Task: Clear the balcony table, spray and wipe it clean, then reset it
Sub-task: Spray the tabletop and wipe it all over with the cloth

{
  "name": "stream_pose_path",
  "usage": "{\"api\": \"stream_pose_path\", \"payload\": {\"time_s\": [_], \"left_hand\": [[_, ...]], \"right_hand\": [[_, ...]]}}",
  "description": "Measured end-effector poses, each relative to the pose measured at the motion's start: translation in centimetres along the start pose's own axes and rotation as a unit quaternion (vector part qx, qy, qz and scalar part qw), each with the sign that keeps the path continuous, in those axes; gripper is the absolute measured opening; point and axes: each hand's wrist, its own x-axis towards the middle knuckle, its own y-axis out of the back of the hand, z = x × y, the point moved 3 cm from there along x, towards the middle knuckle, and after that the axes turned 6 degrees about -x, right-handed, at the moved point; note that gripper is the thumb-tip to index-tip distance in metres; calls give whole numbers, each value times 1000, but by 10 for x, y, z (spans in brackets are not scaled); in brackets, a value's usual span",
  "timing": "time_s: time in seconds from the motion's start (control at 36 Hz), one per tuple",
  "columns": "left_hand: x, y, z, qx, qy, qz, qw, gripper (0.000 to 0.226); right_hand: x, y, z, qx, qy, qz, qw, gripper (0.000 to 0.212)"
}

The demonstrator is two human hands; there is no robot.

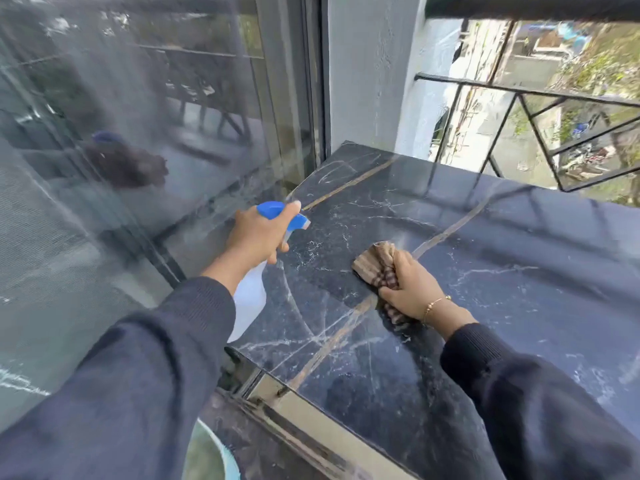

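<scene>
Head view: left hand [258, 237] grips the neck of a spray bottle [250, 299] over the left edge of the dark marble table [502, 271]. Its long axis tilts, white body toward the person, blue nozzle pointing away and right across the tabletop. Right hand [412, 289] clutches a striped brown cloth [379, 268], pressed onto the marble, well right of the bottle.

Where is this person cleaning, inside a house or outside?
Probably outside, on a high balcony. A metal railing runs past the dark marble table, with buildings and trees far below it, and a big glass door stands alongside.
</scene>
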Motion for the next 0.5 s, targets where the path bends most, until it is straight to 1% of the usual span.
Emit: {"api": "stream_pose_path", "payload": {"time_s": [0.06, 0.11, 0.19, 0.25, 0.36, 0.42, 0.5], "left_hand": [[-24, -2, -4, 4, 10, -49, 999, 45], [-48, -3, -7, 3, 28, -83, 996, 44], [-78, -4, -17, 32, 42, -106, 993, 48], [-91, -1, -24, 43, 49, -88, 994, 49], [-102, 9, -29, 57, 72, -4, 996, 43], [-107, 13, -26, 73, 72, 37, 994, 45], [-109, 22, -20, 53, 70, 80, 993, 47]], "right_hand": [[-21, 1, 7, 8, -13, 8, 1000, 61], [-39, 1, 10, 12, -26, 17, 999, 62], [-61, 1, 6, 13, -46, 22, 999, 56], [-73, -2, 2, 14, -52, 26, 998, 54], [-87, -8, -6, 5, -56, 38, 998, 59], [-92, -9, -9, 3, -57, 42, 997, 61], [-94, -9, -11, 9, -57, 45, 997, 62]]}}
